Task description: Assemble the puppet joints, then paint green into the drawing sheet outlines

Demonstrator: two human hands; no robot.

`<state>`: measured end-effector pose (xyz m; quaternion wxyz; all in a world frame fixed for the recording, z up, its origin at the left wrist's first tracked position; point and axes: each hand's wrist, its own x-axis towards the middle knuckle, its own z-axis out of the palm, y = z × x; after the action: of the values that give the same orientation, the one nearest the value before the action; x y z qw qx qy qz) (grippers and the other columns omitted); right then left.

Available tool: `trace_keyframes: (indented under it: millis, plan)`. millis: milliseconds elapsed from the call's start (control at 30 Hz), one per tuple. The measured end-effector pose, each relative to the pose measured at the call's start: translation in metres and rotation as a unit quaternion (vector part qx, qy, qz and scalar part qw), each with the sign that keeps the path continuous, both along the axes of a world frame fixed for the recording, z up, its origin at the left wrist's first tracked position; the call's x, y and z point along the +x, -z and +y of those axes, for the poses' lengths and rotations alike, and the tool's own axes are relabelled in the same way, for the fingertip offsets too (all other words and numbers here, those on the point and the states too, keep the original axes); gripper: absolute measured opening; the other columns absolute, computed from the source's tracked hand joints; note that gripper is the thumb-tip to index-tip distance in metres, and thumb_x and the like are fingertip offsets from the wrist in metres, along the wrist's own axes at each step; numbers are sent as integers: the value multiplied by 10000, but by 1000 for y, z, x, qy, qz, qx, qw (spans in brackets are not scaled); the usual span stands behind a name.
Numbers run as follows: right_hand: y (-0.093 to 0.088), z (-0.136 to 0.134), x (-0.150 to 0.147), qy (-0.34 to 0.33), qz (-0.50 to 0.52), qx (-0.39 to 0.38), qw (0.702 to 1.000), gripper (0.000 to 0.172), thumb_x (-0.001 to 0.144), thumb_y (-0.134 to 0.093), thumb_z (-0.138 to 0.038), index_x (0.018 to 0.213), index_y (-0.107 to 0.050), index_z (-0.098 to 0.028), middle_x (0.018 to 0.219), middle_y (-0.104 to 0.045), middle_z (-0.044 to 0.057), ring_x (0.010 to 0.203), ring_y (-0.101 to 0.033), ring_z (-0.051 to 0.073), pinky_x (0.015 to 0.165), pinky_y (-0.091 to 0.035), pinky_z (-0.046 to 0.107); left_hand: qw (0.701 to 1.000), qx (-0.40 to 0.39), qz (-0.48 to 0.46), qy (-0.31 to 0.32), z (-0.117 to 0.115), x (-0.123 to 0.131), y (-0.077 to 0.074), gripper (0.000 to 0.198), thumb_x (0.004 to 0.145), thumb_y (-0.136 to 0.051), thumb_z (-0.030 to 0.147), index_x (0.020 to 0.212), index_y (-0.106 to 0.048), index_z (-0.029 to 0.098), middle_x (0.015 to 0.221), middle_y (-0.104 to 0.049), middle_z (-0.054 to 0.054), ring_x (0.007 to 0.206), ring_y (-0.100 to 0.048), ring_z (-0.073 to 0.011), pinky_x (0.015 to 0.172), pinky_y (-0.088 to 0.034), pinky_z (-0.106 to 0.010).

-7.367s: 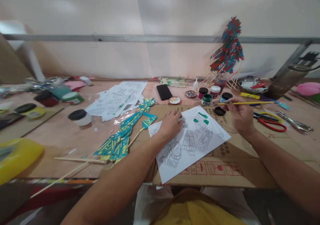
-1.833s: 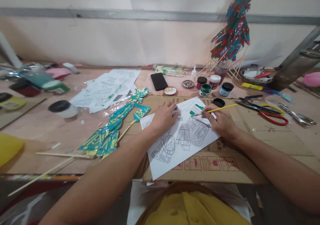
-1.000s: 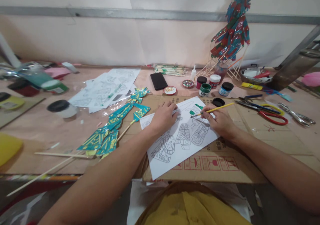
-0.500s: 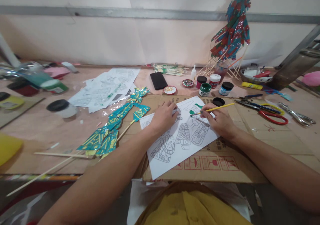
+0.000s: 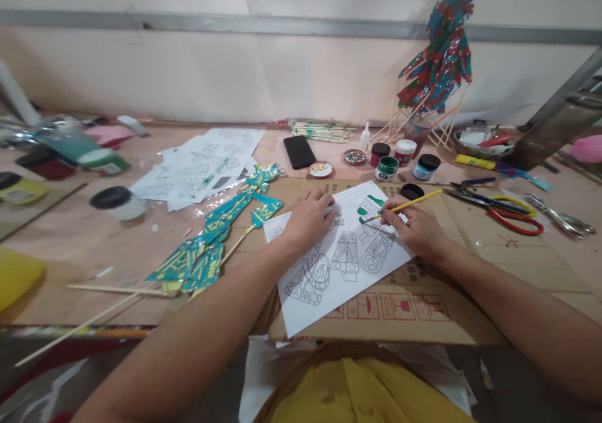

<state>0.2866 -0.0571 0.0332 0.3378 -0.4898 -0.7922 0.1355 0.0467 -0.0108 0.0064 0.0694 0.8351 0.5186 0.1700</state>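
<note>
My right hand grips a yellow-handled paintbrush, its tip touching a white sheet printed with black outline drawings. Green paint covers small patches near the sheet's top right. My left hand lies flat on the sheet's upper left, fingers extended. Under the paper is a flattened cardboard piece. An uncapped jar of green paint stands beyond the brush, and a black lid lies nearer to it.
Left of the sheet lies a teal and yellow paper figure on sticks. Other paint jars, a phone and a dish of beads stand behind. Scissors and pliers lie right. A red-blue figure stands at the back.
The brush tip has shifted very slightly on the paper beside the green patches. My left hand stays in place; the whole view drifts a little.
</note>
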Motion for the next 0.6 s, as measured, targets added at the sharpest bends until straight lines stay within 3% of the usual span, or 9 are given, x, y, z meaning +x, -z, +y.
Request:
trace_keyframes:
  millis: [267, 600]
  plan:
    - [1, -1, -1, 23, 20, 13, 999, 196, 922, -506, -333, 829, -633, -217, 726, -708, 33, 671, -641, 181, 650, -467, 296, 1000, 1, -7, 0, 1, 0, 1, 165, 920, -532, 258, 1040, -622, 190, 1093, -626, -107, 1079, -565, -282, 946, -458, -432]
    - [2, 1, -4, -18, 36, -4, 999, 199, 928, -509, -324, 808, -627, -219, 721, -691, 19, 665, -625, 164, 622, -459, 285, 1000, -5, -5, 2, 0, 0, 0, 175, 923, -525, 264, 1045, -622, 184, 1096, -623, -114, 1092, -560, -286, 944, -456, -432]
